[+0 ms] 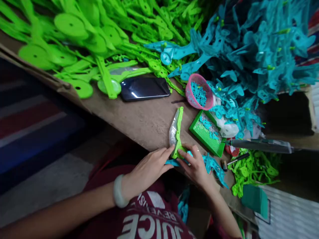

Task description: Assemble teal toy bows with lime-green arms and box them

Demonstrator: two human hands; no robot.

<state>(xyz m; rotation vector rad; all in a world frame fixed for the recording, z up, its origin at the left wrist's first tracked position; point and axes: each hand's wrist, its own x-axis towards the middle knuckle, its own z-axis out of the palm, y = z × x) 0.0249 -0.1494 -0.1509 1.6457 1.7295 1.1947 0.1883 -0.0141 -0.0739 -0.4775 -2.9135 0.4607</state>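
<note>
A bright green plastic part with a clear curved blade (pixel 177 129) lies on the bench edge, its lower end between my hands. My left hand (pixel 152 164), with a pale bangle at the wrist, has its fingertips pressed against that lower end. Its thumb lies below, close to a blue plastic piece (pixel 171 162). From the other side, my right hand (pixel 195 164) bends its fingers onto the same green end. A blue plastic part (pixel 215 167) sticks out past the right hand, partly hidden by it.
Green plastic parts (pixel 72 26) and blue ones (pixel 249 53) are heaped at the back. A phone (pixel 146 89) lies on the bench (pixel 139 119). A pink basket (pixel 188 93) and green tray (pixel 199 134) hold small pieces. A screwdriver-like tool (pixel 238 159) lies right.
</note>
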